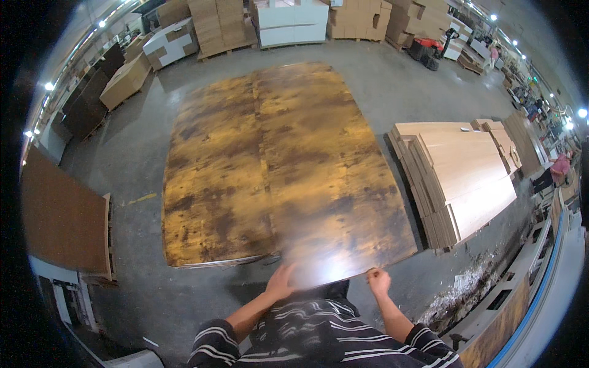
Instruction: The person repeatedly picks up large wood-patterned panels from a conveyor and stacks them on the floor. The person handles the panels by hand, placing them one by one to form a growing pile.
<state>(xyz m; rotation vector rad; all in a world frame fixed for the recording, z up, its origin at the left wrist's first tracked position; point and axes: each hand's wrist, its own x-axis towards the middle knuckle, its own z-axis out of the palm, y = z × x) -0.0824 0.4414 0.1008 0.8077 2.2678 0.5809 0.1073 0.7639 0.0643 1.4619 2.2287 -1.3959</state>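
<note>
Two large wood-grain boards, yellow-brown with dark patches, lie side by side in front of me on a low stack. The right-hand board reaches closest to my body and reflects a bright light at its near end. At that board's near left corner, my left hand grips the edge, its fingertips partly hidden. My right hand is closed on the near edge farther right, fingers curled at the rim. The left-hand board lies beside it, touched by neither hand.
To the right stands a stack of pale wood panels. A brown panel stack is at the left. Cartons and a red pallet truck stand at the back. A machine with a blue strip runs along the right.
</note>
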